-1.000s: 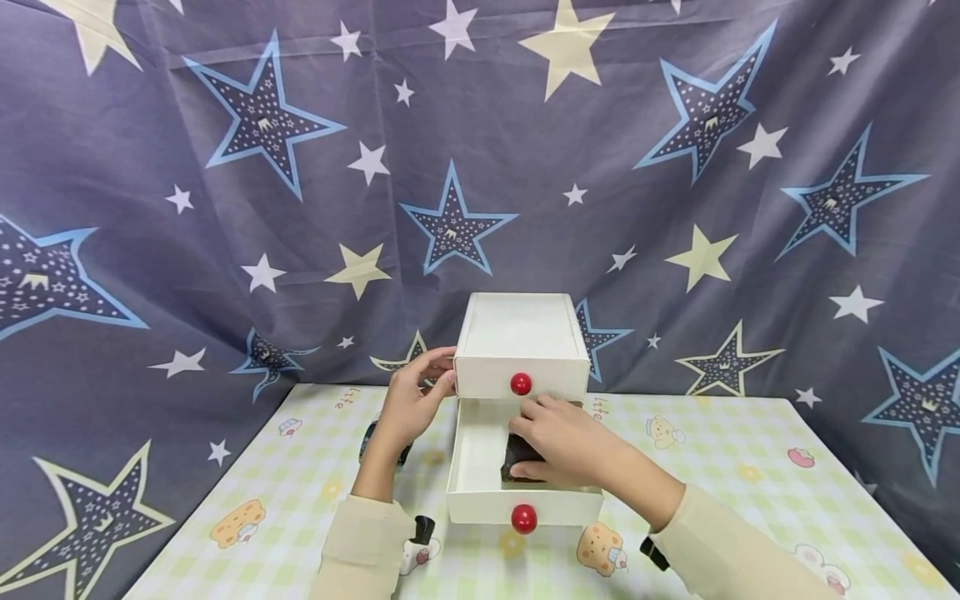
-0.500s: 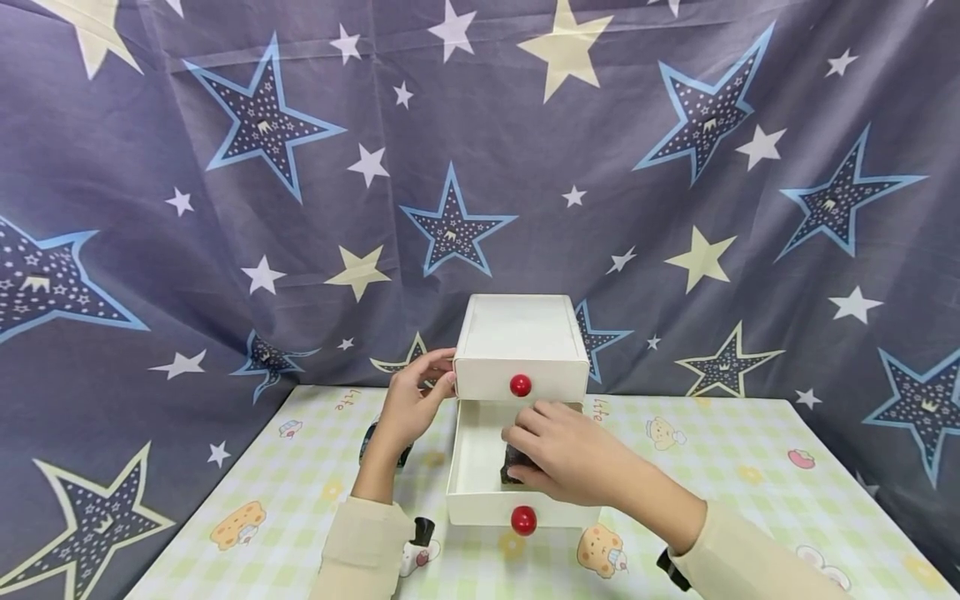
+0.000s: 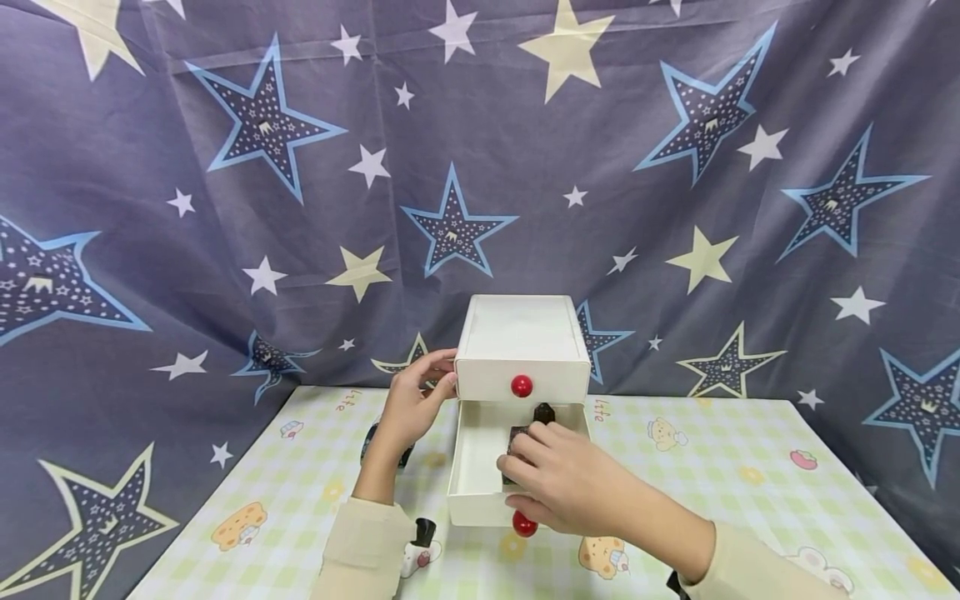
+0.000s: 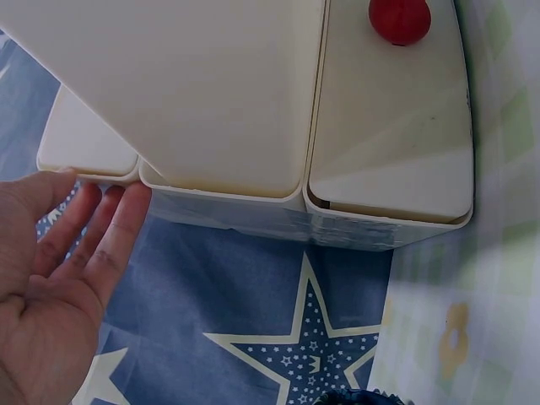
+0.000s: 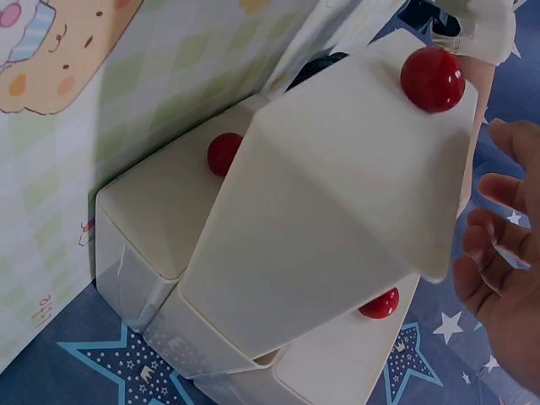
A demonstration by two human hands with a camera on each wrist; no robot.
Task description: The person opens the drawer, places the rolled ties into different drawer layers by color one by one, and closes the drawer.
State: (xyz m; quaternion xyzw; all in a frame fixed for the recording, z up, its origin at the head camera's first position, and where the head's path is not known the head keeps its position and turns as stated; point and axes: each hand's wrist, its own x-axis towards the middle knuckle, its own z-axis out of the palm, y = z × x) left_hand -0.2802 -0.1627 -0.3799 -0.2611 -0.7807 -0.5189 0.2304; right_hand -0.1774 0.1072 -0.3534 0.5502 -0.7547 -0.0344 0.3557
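Note:
A white cabinet [image 3: 522, 329] has its middle drawer [image 3: 471, 467] pulled out, a red knob [image 3: 524, 524] on its front. Inside the drawer lie a dark, flat-sided thing [image 3: 515, 440] and a small black faceted piece [image 3: 544, 412], both partly hidden by my right hand [image 3: 577, 483]. That hand is above the drawer's front right corner. In the right wrist view its fingers are loosely bent, apart from the drawer and holding nothing. My left hand [image 3: 412, 404] touches the cabinet's left side by the top drawer front [image 4: 89, 139], fingers nearly straight.
The cabinet stands on a table with a green checked cloth [image 3: 720, 492], printed with cartoon figures. A dark curtain with stars [image 3: 480, 167] hangs close behind. The shut bottom drawer [image 5: 160, 202] shows under the pulled-out one in the right wrist view.
My right hand has let go of the dark thing in the drawer and moved back toward the drawer front. The small black piece behind it has come into sight. My left hand stays put.

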